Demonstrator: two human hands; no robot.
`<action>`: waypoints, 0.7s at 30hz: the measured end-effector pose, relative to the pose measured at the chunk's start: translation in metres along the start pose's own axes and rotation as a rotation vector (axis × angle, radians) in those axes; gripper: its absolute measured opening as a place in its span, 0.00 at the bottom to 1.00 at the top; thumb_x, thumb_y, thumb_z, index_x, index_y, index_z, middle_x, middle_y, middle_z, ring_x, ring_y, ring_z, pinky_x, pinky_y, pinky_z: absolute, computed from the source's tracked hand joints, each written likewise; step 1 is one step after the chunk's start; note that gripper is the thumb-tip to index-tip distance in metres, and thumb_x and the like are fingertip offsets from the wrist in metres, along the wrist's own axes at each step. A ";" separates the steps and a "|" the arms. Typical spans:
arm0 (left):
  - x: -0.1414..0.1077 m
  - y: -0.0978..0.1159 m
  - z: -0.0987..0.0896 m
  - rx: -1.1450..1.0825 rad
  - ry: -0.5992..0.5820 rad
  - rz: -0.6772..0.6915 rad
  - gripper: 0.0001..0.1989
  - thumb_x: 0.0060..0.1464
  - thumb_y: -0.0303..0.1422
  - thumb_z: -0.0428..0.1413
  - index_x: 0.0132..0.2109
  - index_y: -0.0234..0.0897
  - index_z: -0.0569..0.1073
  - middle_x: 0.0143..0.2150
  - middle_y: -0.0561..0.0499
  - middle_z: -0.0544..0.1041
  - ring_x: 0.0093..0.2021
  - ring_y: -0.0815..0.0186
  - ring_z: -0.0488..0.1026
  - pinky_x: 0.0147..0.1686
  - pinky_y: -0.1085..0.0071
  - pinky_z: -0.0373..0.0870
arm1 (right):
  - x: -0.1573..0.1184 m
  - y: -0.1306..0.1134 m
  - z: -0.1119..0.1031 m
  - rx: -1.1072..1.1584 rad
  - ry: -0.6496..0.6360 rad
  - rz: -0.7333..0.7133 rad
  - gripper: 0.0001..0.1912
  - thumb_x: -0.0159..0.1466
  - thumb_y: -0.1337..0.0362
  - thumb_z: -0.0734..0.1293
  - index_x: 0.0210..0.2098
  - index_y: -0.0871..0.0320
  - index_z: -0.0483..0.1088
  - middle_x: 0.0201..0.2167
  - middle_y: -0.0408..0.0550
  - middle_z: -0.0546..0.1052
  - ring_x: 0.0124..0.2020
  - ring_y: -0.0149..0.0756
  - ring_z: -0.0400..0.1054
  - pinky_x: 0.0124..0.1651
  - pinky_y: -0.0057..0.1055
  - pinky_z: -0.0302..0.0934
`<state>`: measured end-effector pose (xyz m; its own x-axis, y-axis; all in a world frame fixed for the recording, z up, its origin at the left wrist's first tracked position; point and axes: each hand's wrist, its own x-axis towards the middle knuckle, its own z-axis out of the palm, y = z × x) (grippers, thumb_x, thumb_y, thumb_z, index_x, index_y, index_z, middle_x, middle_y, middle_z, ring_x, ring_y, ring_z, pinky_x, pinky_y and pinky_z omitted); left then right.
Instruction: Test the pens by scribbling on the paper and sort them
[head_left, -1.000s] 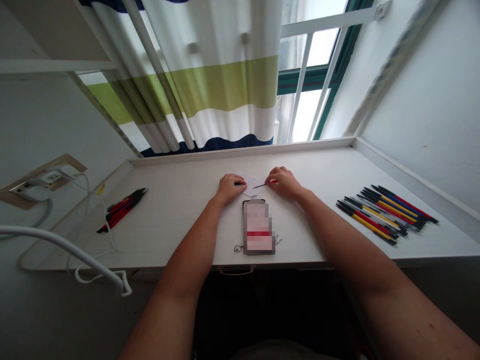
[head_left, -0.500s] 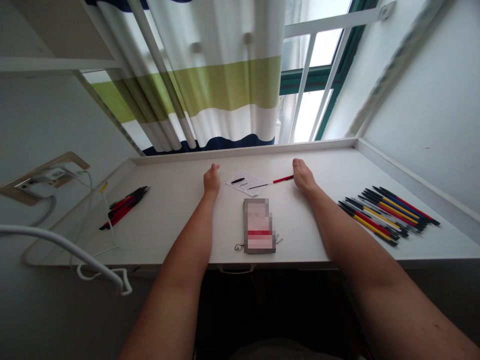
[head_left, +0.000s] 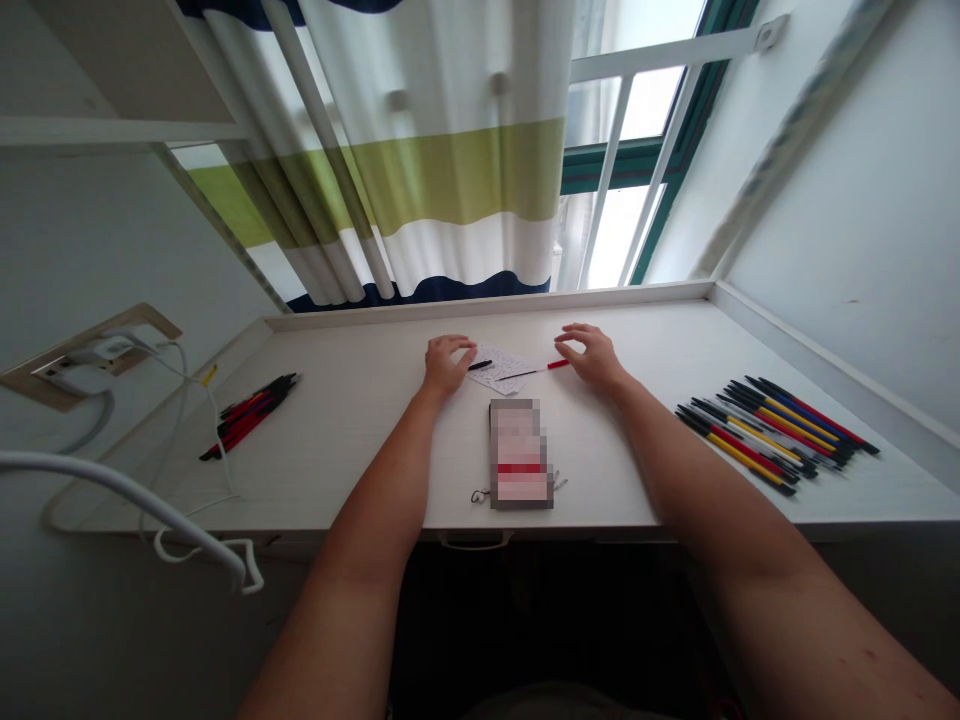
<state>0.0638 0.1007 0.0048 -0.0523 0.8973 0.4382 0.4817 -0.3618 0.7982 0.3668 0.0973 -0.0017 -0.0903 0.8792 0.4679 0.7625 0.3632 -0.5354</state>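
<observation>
On the white desk lies a small sheet of paper (head_left: 511, 367) with printed or written marks. A short black pen cap (head_left: 481, 365) rests on its left part. My left hand (head_left: 448, 364) is open just left of the cap, fingertips close to it; whether they touch it I cannot tell. Across the paper's right side points the thin tip of a pen with a red barrel (head_left: 557, 364). Over the barrel's right end, my right hand (head_left: 590, 356) is open with thumb and fingers apart, hiding part of the barrel.
A phone-like block with a blurred face (head_left: 517, 450) lies near the desk's front edge. Several red and black pens (head_left: 251, 415) lie at left beside white cables (head_left: 180, 520). At right is a row of several coloured pens (head_left: 776, 428). A raised rim (head_left: 487, 300) edges the back.
Both hands have moved inward toward the paper, and their fingers have spread. More of the red barrel is now covered by my right hand. The cap looks slightly shifted.
</observation>
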 end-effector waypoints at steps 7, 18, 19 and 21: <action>-0.006 0.006 0.015 0.245 -0.230 0.153 0.03 0.51 0.31 0.65 0.31 0.45 0.83 0.51 0.45 0.81 0.61 0.46 0.63 0.68 0.45 0.51 | -0.004 -0.044 0.015 -0.096 -0.295 -0.205 0.07 0.66 0.61 0.70 0.37 0.50 0.83 0.55 0.50 0.79 0.62 0.52 0.65 0.65 0.55 0.52; -0.003 0.003 0.013 0.213 -0.256 0.116 0.06 0.50 0.28 0.66 0.27 0.43 0.80 0.49 0.43 0.79 0.59 0.44 0.63 0.66 0.44 0.51 | -0.003 -0.043 0.017 -0.157 -0.259 -0.135 0.09 0.67 0.62 0.67 0.37 0.54 0.81 0.50 0.53 0.79 0.56 0.52 0.64 0.61 0.52 0.55; -0.004 0.004 0.013 0.211 -0.257 0.117 0.06 0.50 0.28 0.66 0.27 0.43 0.80 0.49 0.44 0.80 0.59 0.44 0.63 0.66 0.44 0.51 | -0.003 -0.044 0.018 -0.158 -0.261 -0.132 0.09 0.67 0.62 0.67 0.37 0.54 0.81 0.49 0.54 0.79 0.56 0.52 0.64 0.61 0.52 0.55; -0.004 0.005 0.013 0.210 -0.261 0.124 0.05 0.50 0.28 0.66 0.28 0.43 0.80 0.49 0.44 0.80 0.59 0.45 0.63 0.67 0.45 0.51 | -0.003 -0.046 0.020 -0.160 -0.265 -0.131 0.09 0.68 0.62 0.67 0.38 0.54 0.81 0.49 0.54 0.78 0.55 0.52 0.65 0.60 0.52 0.55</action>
<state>0.0778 0.0987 0.0013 0.2299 0.8941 0.3844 0.6412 -0.4363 0.6313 0.3194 0.0843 0.0076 -0.3416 0.8854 0.3152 0.8224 0.4439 -0.3558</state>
